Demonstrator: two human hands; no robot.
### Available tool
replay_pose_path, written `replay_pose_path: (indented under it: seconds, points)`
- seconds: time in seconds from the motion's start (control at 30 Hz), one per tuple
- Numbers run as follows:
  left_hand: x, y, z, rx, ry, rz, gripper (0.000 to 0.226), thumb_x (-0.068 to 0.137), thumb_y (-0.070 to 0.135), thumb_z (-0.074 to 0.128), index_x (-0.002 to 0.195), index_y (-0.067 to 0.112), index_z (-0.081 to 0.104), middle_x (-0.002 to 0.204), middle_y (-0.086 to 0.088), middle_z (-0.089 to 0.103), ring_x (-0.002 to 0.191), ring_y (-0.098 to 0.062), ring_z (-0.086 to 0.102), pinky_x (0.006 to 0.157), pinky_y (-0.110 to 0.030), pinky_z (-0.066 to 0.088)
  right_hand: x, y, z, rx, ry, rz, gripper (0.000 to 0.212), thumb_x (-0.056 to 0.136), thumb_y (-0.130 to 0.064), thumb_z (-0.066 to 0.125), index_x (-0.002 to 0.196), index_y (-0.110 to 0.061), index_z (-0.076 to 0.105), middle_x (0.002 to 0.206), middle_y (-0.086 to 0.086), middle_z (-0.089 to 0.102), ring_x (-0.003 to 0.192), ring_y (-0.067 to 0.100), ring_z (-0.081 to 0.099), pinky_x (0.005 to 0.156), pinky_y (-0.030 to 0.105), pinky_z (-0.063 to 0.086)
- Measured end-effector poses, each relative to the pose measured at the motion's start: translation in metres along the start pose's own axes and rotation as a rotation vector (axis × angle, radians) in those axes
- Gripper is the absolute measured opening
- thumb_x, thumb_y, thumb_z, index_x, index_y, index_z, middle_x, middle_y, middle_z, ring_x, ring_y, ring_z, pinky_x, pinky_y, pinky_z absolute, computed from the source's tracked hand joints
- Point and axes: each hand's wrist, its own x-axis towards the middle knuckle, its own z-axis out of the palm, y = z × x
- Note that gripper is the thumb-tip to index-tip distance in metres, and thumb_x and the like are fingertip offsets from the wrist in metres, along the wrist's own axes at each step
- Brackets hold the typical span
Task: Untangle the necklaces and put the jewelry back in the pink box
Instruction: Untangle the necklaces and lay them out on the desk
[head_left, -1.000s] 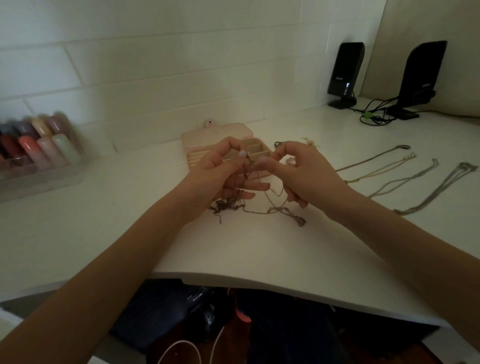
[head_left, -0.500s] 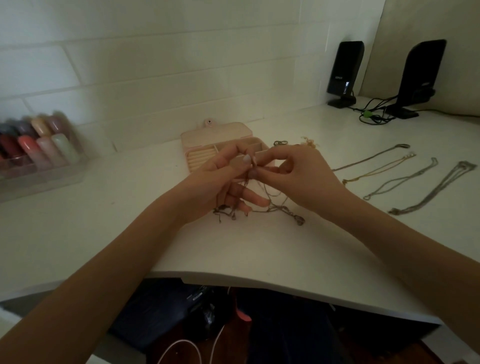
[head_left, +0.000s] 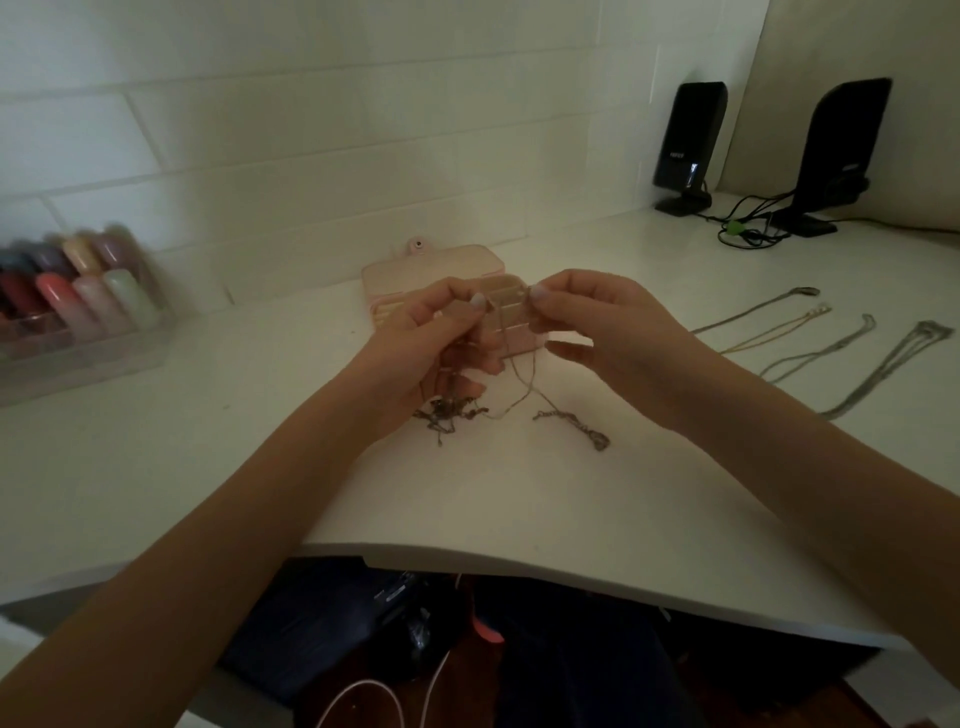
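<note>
My left hand (head_left: 441, 338) and my right hand (head_left: 597, 322) are raised over the white desk (head_left: 519, 493), each pinching a thin chain of the tangled necklaces (head_left: 514, 384) between thumb and forefinger. The chains hang down between the hands to the desk, where a dark knot (head_left: 447, 413) lies under the left hand and a loose end (head_left: 576, 423) trails to the right. The open pink box (head_left: 436, 265) stands just behind the hands, partly hidden by them.
Several straightened necklaces (head_left: 810, 343) lie side by side on the desk to the right. A clear tray of nail polish bottles (head_left: 78, 306) stands at the left. Two black speakers (head_left: 685, 145) with cables are at the back right. The desk edge runs close below.
My hands have pulled apart, the right one moving right and up. The chains between them are stretched wider and the loose end on the desk has separated from the knot.
</note>
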Motion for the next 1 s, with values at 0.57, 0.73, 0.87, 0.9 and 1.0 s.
replay_pose_path:
  seconds: [0.57, 0.73, 0.87, 0.9, 1.0]
  points:
    - [0.003, -0.001, 0.000, 0.007, 0.034, -0.018, 0.032, 0.091, 0.008, 0.049, 0.065, 0.023, 0.059, 0.068, 0.002, 0.053, 0.048, -0.008, 0.046, 0.033, -0.017, 0.033, -0.002, -0.002, -0.003, 0.281, -0.302, 0.171, 0.040, 0.096, -0.031, 0.042, 0.059, -0.020, 0.035, 0.065, -0.005, 0.043, 0.060, 0.009, 0.041, 0.064, 0.026, 0.036]
    - [0.001, -0.002, 0.002, 0.082, 0.063, 0.007, 0.018, 0.092, 0.009, 0.050, 0.077, 0.014, 0.057, 0.064, 0.005, 0.063, 0.045, -0.010, 0.054, 0.031, -0.014, 0.030, 0.001, -0.012, -0.011, 0.273, -0.037, -0.006, 0.038, 0.097, -0.028, 0.043, 0.061, -0.017, 0.042, 0.071, -0.005, 0.054, 0.072, 0.009, 0.050, 0.072, 0.026, 0.040]
    - [0.000, -0.006, 0.001, 0.302, 0.174, 0.121, 0.017, 0.093, 0.009, 0.052, 0.081, 0.010, 0.065, 0.068, 0.003, 0.065, 0.047, -0.013, 0.059, 0.032, -0.016, 0.032, 0.003, -0.014, -0.019, 0.541, 0.003, -0.027, 0.039, 0.098, -0.025, 0.043, 0.061, -0.014, 0.042, 0.055, 0.001, 0.045, 0.061, 0.015, 0.050, 0.066, 0.025, 0.048]
    - [0.000, -0.006, 0.000, 0.305, 0.197, 0.131, 0.018, 0.093, 0.010, 0.052, 0.081, 0.011, 0.065, 0.068, 0.003, 0.065, 0.049, -0.013, 0.061, 0.033, -0.017, 0.033, 0.002, -0.015, -0.019, 0.554, -0.017, -0.012, 0.038, 0.098, -0.026, 0.042, 0.062, -0.013, 0.043, 0.050, 0.000, 0.040, 0.053, 0.015, 0.046, 0.060, 0.025, 0.045]
    - [0.000, -0.005, 0.000, 0.306, 0.289, 0.158, 0.022, 0.096, 0.011, 0.047, 0.077, 0.012, 0.059, 0.062, 0.005, 0.065, 0.051, -0.010, 0.063, 0.037, -0.020, 0.036, 0.000, -0.014, -0.018, 0.428, -0.084, 0.050, 0.032, 0.098, -0.026, 0.040, 0.070, -0.013, 0.048, 0.040, -0.004, 0.026, 0.035, 0.010, 0.027, 0.046, 0.023, 0.030]
